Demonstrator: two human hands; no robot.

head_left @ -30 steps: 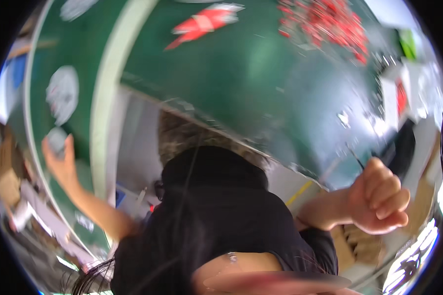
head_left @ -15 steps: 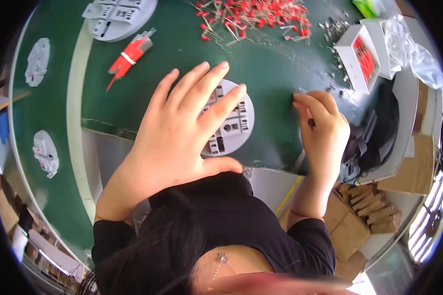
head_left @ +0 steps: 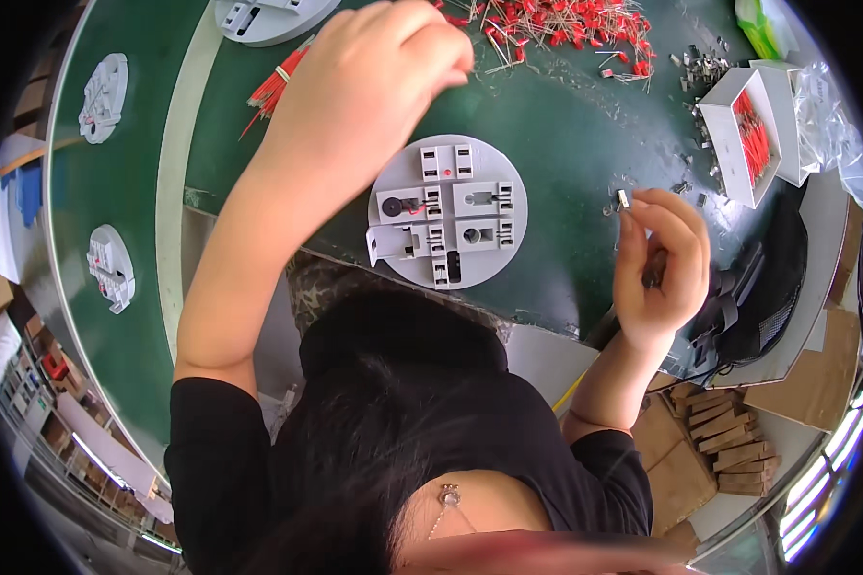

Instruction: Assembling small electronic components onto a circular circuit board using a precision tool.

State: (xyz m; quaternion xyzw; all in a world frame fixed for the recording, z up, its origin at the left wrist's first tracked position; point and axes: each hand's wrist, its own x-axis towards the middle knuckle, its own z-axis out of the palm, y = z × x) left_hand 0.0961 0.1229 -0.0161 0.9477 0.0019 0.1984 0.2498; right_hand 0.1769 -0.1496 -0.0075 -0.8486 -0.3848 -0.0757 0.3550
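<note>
A round light-grey plastic base with raised slotted blocks lies in front of me near the table's edge. One block carries a small black round part with red wire beside it. My left hand is over the far left of the base, by a heap of red-headed parts with thin metal legs. Its fingers are curled together, and their tips are partly hidden. To the right of the base, my right hand pinches a small shiny metal clip between thumb and forefinger.
A tied bundle of red wires lies partly behind my left arm. Loose metal clips lie beside a white box of red pieces. Other grey bases sit on the green surface at left. A black bag is far right.
My left hand has left the base and moved up toward the red-headed parts, its spread fingers now curled. The base is uncovered. My right hand has turned, and the metal clip shows.
</note>
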